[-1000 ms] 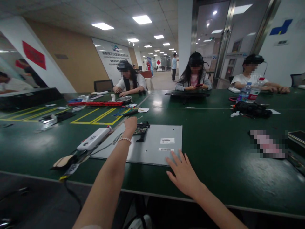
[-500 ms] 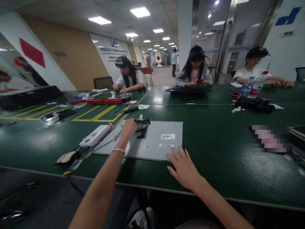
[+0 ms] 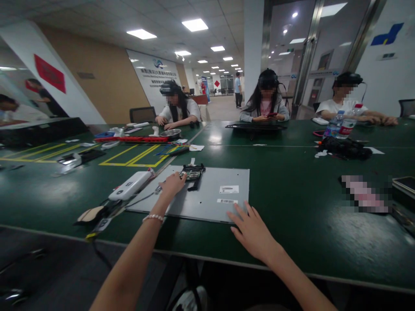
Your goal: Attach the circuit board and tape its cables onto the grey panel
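Circuit board, just one, lies on one silver panel. Left to right: one white oblong device; my left hand, half-curled at the board's left edge, whether gripping I cannot tell; two white labels; my right hand, spread, holding nothing, at the panel's near right corner.

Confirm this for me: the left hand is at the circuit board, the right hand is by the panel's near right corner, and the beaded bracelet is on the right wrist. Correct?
Not quite: the head view shows the bracelet on the left wrist. The left hand is at the circuit board, and the right hand is by the panel's near right corner.
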The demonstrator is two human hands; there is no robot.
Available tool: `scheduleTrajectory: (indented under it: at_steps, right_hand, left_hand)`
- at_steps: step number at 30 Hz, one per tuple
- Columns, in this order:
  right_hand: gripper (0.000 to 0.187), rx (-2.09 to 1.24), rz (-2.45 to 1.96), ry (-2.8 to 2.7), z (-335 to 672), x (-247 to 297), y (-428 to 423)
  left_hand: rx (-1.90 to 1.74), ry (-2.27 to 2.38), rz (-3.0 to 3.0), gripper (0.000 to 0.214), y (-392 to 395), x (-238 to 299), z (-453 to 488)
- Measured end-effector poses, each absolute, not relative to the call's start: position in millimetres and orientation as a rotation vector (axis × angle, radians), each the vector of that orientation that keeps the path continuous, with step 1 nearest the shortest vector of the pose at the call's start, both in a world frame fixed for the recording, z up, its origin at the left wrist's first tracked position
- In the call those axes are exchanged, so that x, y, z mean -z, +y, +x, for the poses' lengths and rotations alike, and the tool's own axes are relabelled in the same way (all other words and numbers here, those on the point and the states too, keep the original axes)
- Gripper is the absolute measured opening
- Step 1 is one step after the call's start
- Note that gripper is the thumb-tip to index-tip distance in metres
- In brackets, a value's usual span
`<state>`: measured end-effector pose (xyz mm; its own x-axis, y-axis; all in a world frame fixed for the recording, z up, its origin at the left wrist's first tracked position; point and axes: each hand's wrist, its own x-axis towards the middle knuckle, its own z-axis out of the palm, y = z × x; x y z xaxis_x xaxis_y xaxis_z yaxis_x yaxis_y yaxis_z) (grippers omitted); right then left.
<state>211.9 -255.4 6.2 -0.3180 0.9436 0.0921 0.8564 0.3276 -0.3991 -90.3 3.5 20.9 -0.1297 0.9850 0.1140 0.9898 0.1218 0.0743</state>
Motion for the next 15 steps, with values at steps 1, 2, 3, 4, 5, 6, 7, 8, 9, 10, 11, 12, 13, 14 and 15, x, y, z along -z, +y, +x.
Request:
scheduleTrajectory:
  at_steps: [1, 2, 3, 4, 5, 6, 7, 8, 9, 10, 11, 12, 13, 14, 15]
  right_hand:
    - [0.046, -0.391, -1.607, -2.294, 213.5, -6.0, -256.0]
    - [0.045, -0.381, -1.602, -2.298, 215.5, -5.7, -256.7]
    - [0.044, -0.37, -1.598, -2.301, 217.6, -5.4, -257.7]
    - [0.044, -0.358, -1.595, -2.3, 219.8, -5.0, -258.9]
    - [0.043, -0.346, -1.593, -2.299, 222.1, -4.6, -260.2]
    - [0.043, -0.336, -1.593, -2.297, 224.3, -4.4, -261.7]
    - [0.043, -0.329, -1.592, -2.296, 226.5, -4.3, -263.2]
    - [0.043, -0.328, -1.591, -2.297, 228.4, -4.3, -264.7]
    - [0.043, -0.329, -1.588, -2.299, 230.2, -4.5, -266.2]
    - [0.043, -0.332, -1.586, -2.301, 231.8, -4.8, -267.5]
    - [0.043, -0.335, -1.582, -2.304, 233.2, -5.1, -268.8]
    - [0.044, -0.338, -1.58, -2.305, 234.3, -5.3, -270.0]
    - [0.044, -0.338, -1.58, -2.302, 235.3, -5.4, -271.2]
    - [0.043, -0.337, -1.582, -2.297, 236.1, -5.3, -272.3]
    - [0.043, -0.334, -1.583, -2.293, 236.8, -5.1, -273.3]
  left_hand:
    - [0.205, -2.315, -2.032, 0.06, 1.0, -20.8, -88.2]
    - [0.202, -2.306, -2.022, 0.06, -1.8, -20.7, -86.0]
    - [0.198, -2.297, -2.017, 0.06, -4.6, -20.7, -83.8]
    - [0.193, -2.287, -2.015, 0.061, -7.4, -20.6, -81.7]
    - [0.19, -2.275, -2.016, 0.06, -10.3, -20.5, -79.7]
    - [0.189, -2.263, -2.013, 0.06, -12.9, -20.3, -77.8]
    - [0.188, -2.251, -2.008, 0.059, -15.3, -20.0, -76.1]
    - [0.185, -2.24, -2.002, 0.058, -17.4, -19.6, -74.5]
    - [0.182, -2.231, -1.998, 0.057, -19.1, -19.1, -73.2]
    - [0.178, -2.224, -1.998, 0.057, -20.4, -18.7, -71.9]
    - [0.175, -2.221, -1.999, 0.056, -21.6, -18.3, -70.7]
    - [0.173, -2.222, -2.003, 0.056, -22.5, -18.1, -69.6]
    - [0.171, -2.223, -2.011, 0.056, -23.5, -18.1, -68.6]
    - [0.17, -2.224, -2.017, 0.055, -24.4, -18.2, -67.6]
    - [0.168, -2.223, -2.024, 0.055, -25.4, -18.6, -66.7]
